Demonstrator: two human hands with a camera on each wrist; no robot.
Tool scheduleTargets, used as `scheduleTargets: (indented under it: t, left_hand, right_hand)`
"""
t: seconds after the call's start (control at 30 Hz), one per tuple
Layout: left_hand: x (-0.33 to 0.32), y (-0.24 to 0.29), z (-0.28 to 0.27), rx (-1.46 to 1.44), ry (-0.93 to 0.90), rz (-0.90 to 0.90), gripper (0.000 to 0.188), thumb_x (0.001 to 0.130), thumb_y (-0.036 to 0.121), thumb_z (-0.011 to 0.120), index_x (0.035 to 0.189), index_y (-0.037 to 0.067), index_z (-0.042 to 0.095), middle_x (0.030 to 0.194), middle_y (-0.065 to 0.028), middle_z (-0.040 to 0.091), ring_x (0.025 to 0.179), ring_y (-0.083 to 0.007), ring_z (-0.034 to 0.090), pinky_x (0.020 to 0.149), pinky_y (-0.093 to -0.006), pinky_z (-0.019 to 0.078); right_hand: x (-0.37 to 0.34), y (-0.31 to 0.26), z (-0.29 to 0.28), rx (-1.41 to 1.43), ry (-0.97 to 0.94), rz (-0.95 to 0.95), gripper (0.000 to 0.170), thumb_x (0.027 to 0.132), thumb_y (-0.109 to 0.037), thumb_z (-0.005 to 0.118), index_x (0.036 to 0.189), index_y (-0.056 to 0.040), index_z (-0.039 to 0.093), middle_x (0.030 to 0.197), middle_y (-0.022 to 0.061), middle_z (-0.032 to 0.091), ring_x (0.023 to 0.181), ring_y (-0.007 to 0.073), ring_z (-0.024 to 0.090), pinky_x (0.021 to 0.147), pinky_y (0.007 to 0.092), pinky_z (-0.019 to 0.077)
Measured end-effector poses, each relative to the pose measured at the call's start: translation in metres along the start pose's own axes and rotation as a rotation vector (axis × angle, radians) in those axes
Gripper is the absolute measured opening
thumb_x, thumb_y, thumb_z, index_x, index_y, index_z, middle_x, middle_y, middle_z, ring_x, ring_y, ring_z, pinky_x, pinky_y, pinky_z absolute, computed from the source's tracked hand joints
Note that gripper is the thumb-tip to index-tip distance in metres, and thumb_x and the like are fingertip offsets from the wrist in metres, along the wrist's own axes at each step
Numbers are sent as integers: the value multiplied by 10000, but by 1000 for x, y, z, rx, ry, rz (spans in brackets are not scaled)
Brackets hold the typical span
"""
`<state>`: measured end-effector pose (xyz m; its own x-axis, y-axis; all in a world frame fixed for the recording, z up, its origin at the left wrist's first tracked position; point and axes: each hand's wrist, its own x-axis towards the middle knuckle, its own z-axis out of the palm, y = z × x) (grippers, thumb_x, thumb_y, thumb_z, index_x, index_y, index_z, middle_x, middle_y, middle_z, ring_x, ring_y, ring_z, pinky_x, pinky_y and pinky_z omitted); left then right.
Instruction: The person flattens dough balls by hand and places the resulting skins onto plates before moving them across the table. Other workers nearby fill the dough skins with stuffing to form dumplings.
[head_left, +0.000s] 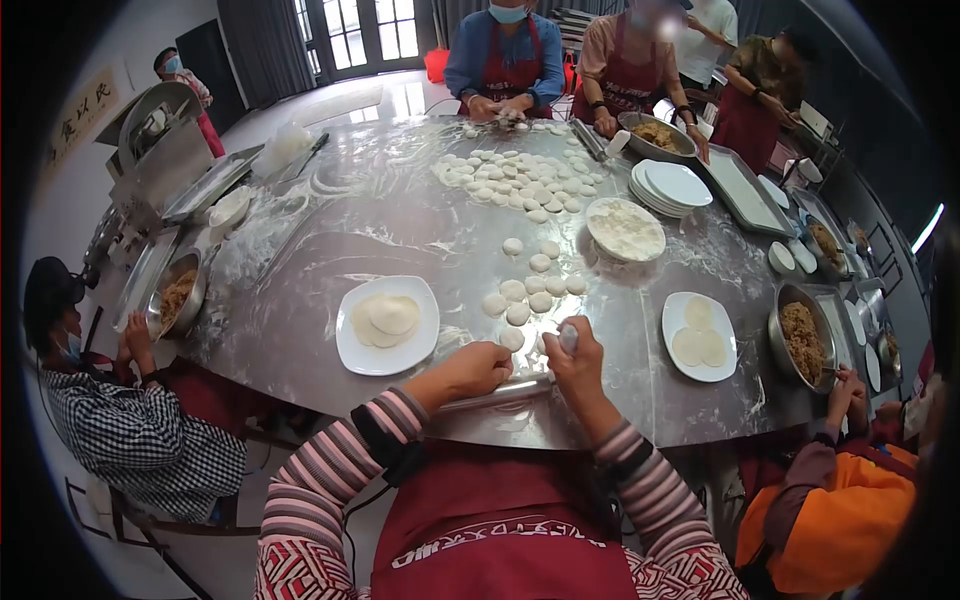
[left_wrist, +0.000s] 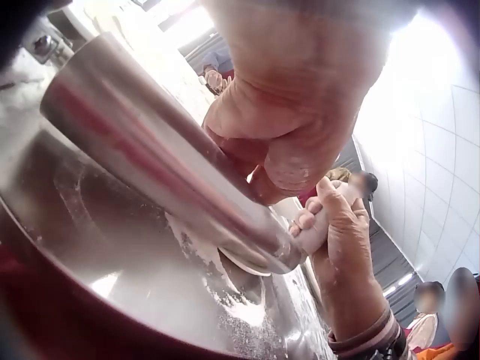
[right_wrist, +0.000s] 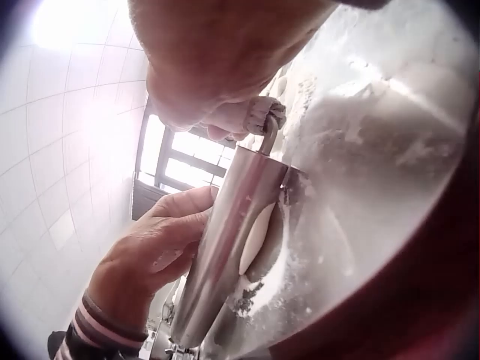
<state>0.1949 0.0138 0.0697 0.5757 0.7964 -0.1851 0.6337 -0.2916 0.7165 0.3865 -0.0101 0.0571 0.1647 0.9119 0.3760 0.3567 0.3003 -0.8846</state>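
Note:
A steel roller (head_left: 508,391) lies across the table in front of me. My right hand (head_left: 577,368) grips its pale wrapped handle (head_left: 569,338), which a bent metal rod (right_wrist: 271,137) joins to the roller's end. Behind the roller, my left hand (head_left: 474,368) has its fingers bent down right at the steel. The roller hides those fingertips in the right wrist view, and I cannot tell whether they pinch anything. A flat piece of dough (right_wrist: 257,238) shows from under the roller on my side. Small dough rounds (head_left: 511,340) lie just beyond both hands.
A plate of stacked wrappers (head_left: 345,350) stands left, another plate (head_left: 727,366) right. Farther off are a flour dish (head_left: 627,246), stacked plates (head_left: 682,185) and many dough pieces (head_left: 520,183). People sit or stand around the floury table (head_left: 330,225); filling bowls (head_left: 803,335) stand near its edges.

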Motion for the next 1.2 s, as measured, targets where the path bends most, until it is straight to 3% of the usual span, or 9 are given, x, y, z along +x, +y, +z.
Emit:
scheduleTargets:
  t: [0.17,0.33,0.37,0.43,0.57,0.77,0.87,1.07,1.2]
  left_hand:
    - [-6,0,1,129,-33,34,192,781,178,599,894,23,600,782,-163,620,765,-282,603,696,-365,458]
    - [-16,-12,-1,-59,-14,1,185,766,167,611,862,11,585,781,-172,619,735,-301,600,676,-368,457]
    - [-15,-7,-2,-65,-58,3,182,775,169,600,859,8,584,780,-176,619,729,-310,600,671,-374,455]
    - [-8,0,-5,-62,-96,14,180,784,170,589,855,5,582,778,-179,619,723,-318,599,667,-379,453]
    - [2,4,-1,130,37,-7,199,786,227,558,860,49,607,825,-178,631,827,-347,602,713,-425,456]
    - [-11,-2,0,85,19,38,178,820,160,558,897,2,585,795,-189,616,765,-330,597,682,-395,452]
    - [-14,-3,-1,-34,-118,1,174,817,149,568,902,-3,582,788,-191,614,771,-333,596,688,-392,452]
    - [1,11,-3,110,-29,-39,214,808,193,549,864,-6,604,862,-221,619,846,-379,592,745,-440,449]
    - [-7,1,-1,134,-45,-1,194,812,160,557,895,-13,587,822,-194,612,778,-301,601,698,-379,452]
  right_hand:
    - [-25,-7,-15,1,0,0,226,768,-61,678,883,-46,483,593,89,546,495,164,561,473,295,443]
    - [-66,-18,-34,72,-62,55,174,800,-14,636,874,-47,483,607,44,546,519,96,555,451,260,436]
    - [-54,-12,-29,36,-20,26,206,769,-50,674,872,-49,496,622,86,554,561,163,575,514,306,457]
    - [-20,-9,-13,33,-22,49,205,782,-90,671,880,-45,496,619,122,539,521,225,553,491,333,437]
    - [11,-3,6,-9,-40,22,221,778,-118,678,893,-56,500,610,127,549,522,231,566,490,347,437]
    - [-66,-3,-32,84,-36,35,245,756,-89,695,892,-49,495,642,113,559,562,225,592,519,326,459]
    - [-43,-12,-27,35,-45,35,230,769,-87,682,891,-45,491,634,105,553,535,223,579,501,325,450]
    - [2,-7,4,-69,42,-42,222,778,-115,678,897,-54,500,608,131,532,510,219,550,483,335,425]
    - [-57,-5,-28,-15,-34,-18,189,822,-59,642,872,-50,460,591,29,541,506,97,548,446,255,433]
